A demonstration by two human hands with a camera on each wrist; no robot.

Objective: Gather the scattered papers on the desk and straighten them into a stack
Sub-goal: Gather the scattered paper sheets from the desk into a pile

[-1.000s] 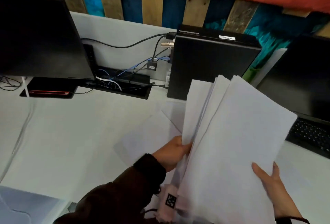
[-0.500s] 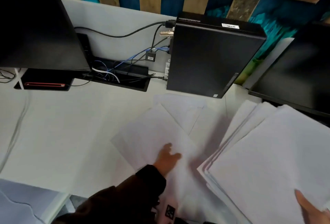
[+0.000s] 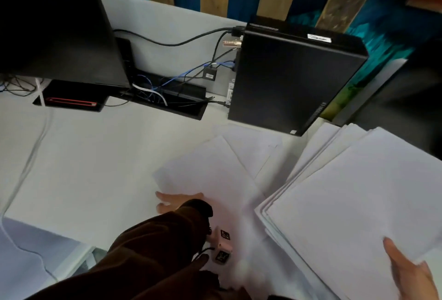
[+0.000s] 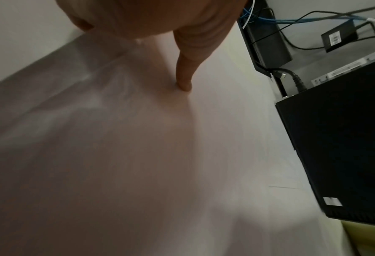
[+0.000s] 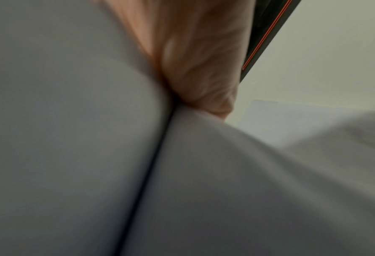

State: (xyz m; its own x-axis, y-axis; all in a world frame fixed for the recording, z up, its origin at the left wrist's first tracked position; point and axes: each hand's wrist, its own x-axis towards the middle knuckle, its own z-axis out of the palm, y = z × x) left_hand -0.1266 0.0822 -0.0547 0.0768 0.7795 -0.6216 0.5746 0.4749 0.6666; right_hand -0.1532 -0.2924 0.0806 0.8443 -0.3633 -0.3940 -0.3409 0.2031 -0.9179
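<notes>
My right hand (image 3: pixel 406 273) grips a fanned bundle of white papers (image 3: pixel 358 194) at its near right corner, thumb on top, held above the desk's right side. In the right wrist view the hand (image 5: pixel 195 69) pinches the sheets (image 5: pixel 94 155) close to the lens. Loose white sheets (image 3: pixel 210 170) lie overlapping on the white desk (image 3: pixel 95 156) in front of the black computer case. My left hand (image 3: pixel 174 200) rests with straight fingers on the near left corner of one loose sheet. The left wrist view shows a fingertip (image 4: pixel 184 84) pressing on the paper (image 4: pixel 204 138).
A black computer case (image 3: pixel 294 79) stands upright at the back centre. A black monitor (image 3: pixel 52 24) fills the back left, its base (image 3: pixel 71 98) below it. A cable tray (image 3: pixel 172 98) with wires runs between them. Another dark monitor (image 3: pixel 421 98) is at the far right.
My right hand swung the bundle down and to the right. My left hand let go of it and dropped onto a loose sheet on the desk, then slid left toward its corner.
</notes>
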